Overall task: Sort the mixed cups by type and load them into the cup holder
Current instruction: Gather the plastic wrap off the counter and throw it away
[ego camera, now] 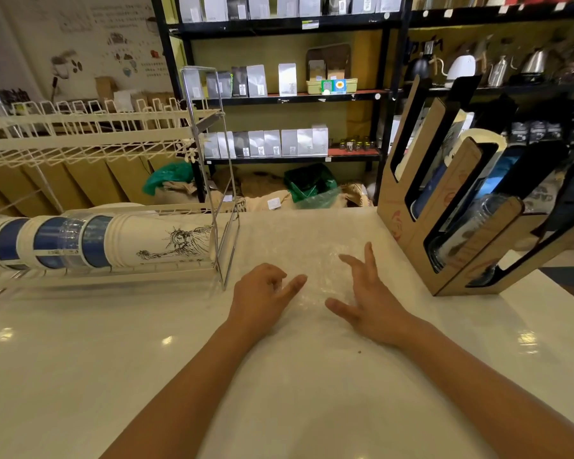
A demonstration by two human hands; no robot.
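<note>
A mixed stack of cups [80, 241] lies on its side in the lower tier of the white wire rack [80, 140] at the left: white paper, blue and clear plastic cups nested together, the outermost white one printed with a statue drawing. At the right stands a slanted cardboard cup holder [458, 207] whose slots hold white, blue and clear cups. My left hand [262, 293] hovers over the counter centre, fingers loosely curled, index extended, holding nothing. My right hand [368, 293] is beside it with fingers spread, also holding nothing.
The white glossy counter [146, 342] spreads out in front of me, with a wrinkled clear plastic sheet [312, 260] under my hands. Black shelves [279, 97] with coffee bags and kettles stand behind. Sacks and green bags lie on the floor beyond the counter edge.
</note>
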